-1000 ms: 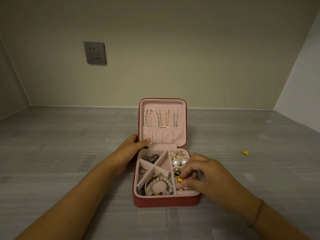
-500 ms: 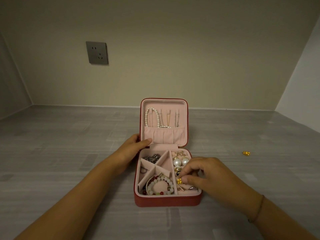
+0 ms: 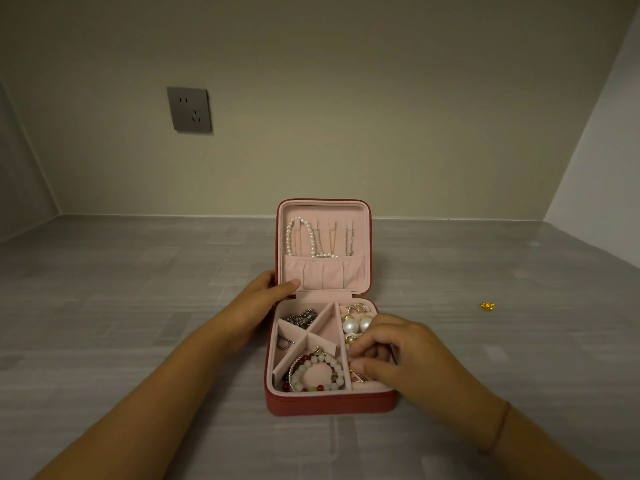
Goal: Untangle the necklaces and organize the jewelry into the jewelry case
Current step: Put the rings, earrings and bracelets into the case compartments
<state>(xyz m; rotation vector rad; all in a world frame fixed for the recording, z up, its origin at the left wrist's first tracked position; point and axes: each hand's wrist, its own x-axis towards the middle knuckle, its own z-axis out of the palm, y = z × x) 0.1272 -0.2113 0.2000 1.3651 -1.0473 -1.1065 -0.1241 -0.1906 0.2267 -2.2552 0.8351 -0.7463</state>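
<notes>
A red jewelry case (image 3: 329, 405) lies open on the grey counter (image 3: 138, 306), its lid (image 3: 360, 216) standing upright at the back; a pearl necklace (image 3: 289, 237) hangs at the left of the lid's pink lining, with thin chains (image 3: 349, 240) beside it, their ends tucked into a gathered pocket. The left grip (image 3: 266, 292) pinches the lid's lower left edge, thumb on the lining, fingers behind. The right grip (image 3: 405, 351) sits over the long right compartment, fingers curled down and thumb pointing left towards the divider; what lies between them is hidden, so I cannot tell whether it pinches anything. Large pearl earrings (image 3: 350, 326) lie in that compartment just beyond the fingertips. A beaded bracelet (image 3: 301, 370) fills the near left section; a silver chain (image 3: 301, 317) lies in the far section; a small ring (image 3: 284, 342) lies in the left one. A gold charm (image 3: 487, 305) rests on the counter well to the right of the case. A thin cord (image 3: 500, 427) circles the right wrist; a grey socket (image 3: 189, 109) is on the wall.
</notes>
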